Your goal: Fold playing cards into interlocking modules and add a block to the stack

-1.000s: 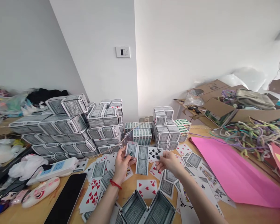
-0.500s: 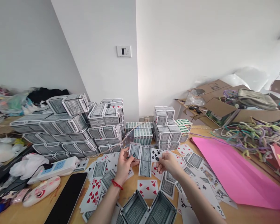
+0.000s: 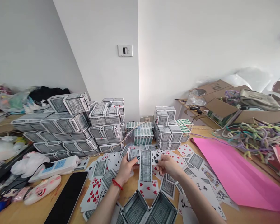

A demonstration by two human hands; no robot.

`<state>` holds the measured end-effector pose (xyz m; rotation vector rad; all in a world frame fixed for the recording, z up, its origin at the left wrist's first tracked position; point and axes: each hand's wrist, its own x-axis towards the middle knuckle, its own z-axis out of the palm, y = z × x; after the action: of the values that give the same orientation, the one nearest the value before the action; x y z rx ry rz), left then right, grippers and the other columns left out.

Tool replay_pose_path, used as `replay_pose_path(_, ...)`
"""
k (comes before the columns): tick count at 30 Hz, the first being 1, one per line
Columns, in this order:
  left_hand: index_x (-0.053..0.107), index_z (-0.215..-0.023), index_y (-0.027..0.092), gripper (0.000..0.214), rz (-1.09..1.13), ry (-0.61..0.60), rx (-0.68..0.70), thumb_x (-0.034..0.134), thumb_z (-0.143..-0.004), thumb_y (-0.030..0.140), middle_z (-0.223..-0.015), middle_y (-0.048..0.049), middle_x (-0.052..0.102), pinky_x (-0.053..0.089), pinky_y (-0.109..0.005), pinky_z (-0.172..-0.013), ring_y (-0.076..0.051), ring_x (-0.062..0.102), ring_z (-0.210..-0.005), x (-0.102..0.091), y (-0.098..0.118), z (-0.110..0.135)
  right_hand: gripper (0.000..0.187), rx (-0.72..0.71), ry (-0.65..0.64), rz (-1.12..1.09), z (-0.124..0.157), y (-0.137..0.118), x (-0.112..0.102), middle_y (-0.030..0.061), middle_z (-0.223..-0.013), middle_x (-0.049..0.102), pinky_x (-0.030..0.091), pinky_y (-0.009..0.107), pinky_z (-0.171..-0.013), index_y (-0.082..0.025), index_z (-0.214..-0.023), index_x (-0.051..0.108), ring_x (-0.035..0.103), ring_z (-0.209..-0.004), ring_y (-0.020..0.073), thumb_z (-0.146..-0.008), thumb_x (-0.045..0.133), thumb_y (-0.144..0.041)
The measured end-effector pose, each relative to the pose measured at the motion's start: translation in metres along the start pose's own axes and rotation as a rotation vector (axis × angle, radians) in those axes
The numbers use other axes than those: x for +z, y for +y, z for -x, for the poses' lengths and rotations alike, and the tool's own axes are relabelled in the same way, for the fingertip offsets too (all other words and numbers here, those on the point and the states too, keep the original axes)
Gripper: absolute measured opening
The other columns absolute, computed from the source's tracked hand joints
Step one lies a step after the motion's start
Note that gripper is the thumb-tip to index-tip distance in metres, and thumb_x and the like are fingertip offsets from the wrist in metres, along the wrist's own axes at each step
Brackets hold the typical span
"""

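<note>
Between my hands is a group of playing cards (image 3: pixel 146 168) joined in a T shape, with grey patterned backs and one club face showing on the right. My left hand (image 3: pixel 126 167) pinches the left end, thumb on top of a card back. My right hand (image 3: pixel 168 165) grips the club card (image 3: pixel 155 157) at the right end between thumb and fingers. Beneath them a five of hearts (image 3: pixel 148 188) lies face up on the table. Close to my body stands an open double box folded from cards (image 3: pixel 149 210).
Stacked card boxes (image 3: pixel 67 124) rise at the back left, with a smaller stack (image 3: pixel 165 127) at centre right. Loose cards (image 3: pixel 200 180) cover the tabletop. A black phone (image 3: pixel 66 199) and power strip (image 3: pixel 59 166) lie left; pink paper (image 3: pixel 238 177) and a cardboard box (image 3: pixel 252 112) are right.
The joined cards have come slightly lower and nearer to me, now overlapping the top of the five of hearts. Both hands keep their grip, and the view has shifted a little.
</note>
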<state>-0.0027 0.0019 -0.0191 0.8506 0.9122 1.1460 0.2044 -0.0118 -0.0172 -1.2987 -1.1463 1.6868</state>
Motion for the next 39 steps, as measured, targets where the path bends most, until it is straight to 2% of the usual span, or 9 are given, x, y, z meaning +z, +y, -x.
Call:
replay_pose_path(2, 0.056, -0.090, 0.015, 0.032, -0.016, 0.009, -0.027, 0.068, -0.062, 0.024, -0.083, -0.0068, 0.065, 0.054, -0.034, -0.067, -0.022, 0.064, -0.076, 0.001, 0.000, 0.000, 0.029, 0.021, -0.038, 0.065, 0.001, -0.001, 0.000, -0.0009, -0.050, 0.061, 0.041, 0.018, -0.035, -0.018, -0.062, 0.043, 0.056, -0.037, 0.0096, -0.070, 0.057, -0.042)
replay_pose_path(5, 0.058, -0.086, 0.015, 0.030, -0.061, 0.055, -0.030, 0.069, -0.060, 0.024, -0.083, -0.0067, 0.066, 0.055, -0.034, -0.065, -0.022, 0.064, -0.077, 0.000, -0.001, -0.001, 0.030, -0.010, -0.005, 0.130, 0.002, -0.001, 0.001, 0.0007, -0.058, 0.064, 0.047, 0.021, -0.038, -0.018, -0.068, 0.045, 0.062, -0.047, 0.0134, -0.073, 0.054, -0.047)
replay_pose_path(10, 0.060, -0.084, 0.015, 0.028, -0.093, 0.114, 0.006, 0.069, -0.059, 0.024, -0.081, -0.0045, 0.066, 0.055, -0.032, -0.063, -0.020, 0.063, -0.074, -0.001, -0.003, -0.003, 0.030, -0.149, 0.057, 0.015, 0.000, -0.001, 0.005, -0.0015, -0.057, 0.062, 0.050, 0.021, -0.042, -0.018, -0.073, 0.048, 0.061, -0.049, 0.0123, -0.070, 0.058, -0.046)
replay_pose_path(14, 0.062, -0.080, 0.016, 0.027, -0.109, 0.148, 0.016, 0.069, -0.056, 0.024, -0.078, -0.0034, 0.066, 0.054, -0.031, -0.060, -0.020, 0.063, -0.072, 0.001, -0.002, -0.003, 0.030, -0.133, 0.076, -0.055, -0.002, 0.001, 0.002, -0.0013, -0.055, 0.061, 0.048, 0.021, -0.040, -0.017, -0.069, 0.049, 0.060, -0.044, 0.0119, -0.066, 0.062, -0.044)
replay_pose_path(22, 0.062, -0.084, 0.016, 0.026, -0.179, 0.129, 0.049, 0.068, -0.060, 0.026, -0.080, -0.0041, 0.065, 0.055, -0.033, -0.062, -0.021, 0.063, -0.075, 0.002, 0.001, 0.002, 0.021, -0.106, 0.164, 0.010, -0.013, 0.015, -0.006, -0.0028, -0.050, 0.060, 0.046, 0.022, -0.037, -0.019, -0.065, 0.047, 0.058, -0.040, 0.0128, -0.066, 0.061, -0.035)
replay_pose_path(33, 0.061, -0.080, 0.016, 0.028, -0.143, 0.153, 0.011, 0.068, -0.054, 0.024, -0.071, -0.0020, 0.064, 0.055, -0.032, -0.055, -0.018, 0.061, -0.062, 0.014, 0.010, 0.007, 0.021, -0.089, 0.128, -0.074, -0.013, 0.019, -0.006, -0.0012, -0.055, 0.062, 0.041, 0.021, -0.037, -0.018, -0.057, 0.050, 0.052, -0.038, 0.0093, -0.062, 0.061, -0.035)
replay_pose_path(39, 0.061, -0.081, 0.017, 0.028, -0.154, 0.146, -0.012, 0.068, -0.055, 0.024, -0.070, -0.0011, 0.064, 0.055, -0.031, -0.057, -0.018, 0.062, -0.064, 0.015, 0.009, 0.008, 0.021, -0.067, 0.131, -0.058, -0.012, 0.017, -0.002, -0.0009, -0.054, 0.062, 0.039, 0.020, -0.036, -0.018, -0.056, 0.050, 0.051, -0.037, 0.0088, -0.060, 0.061, -0.035)
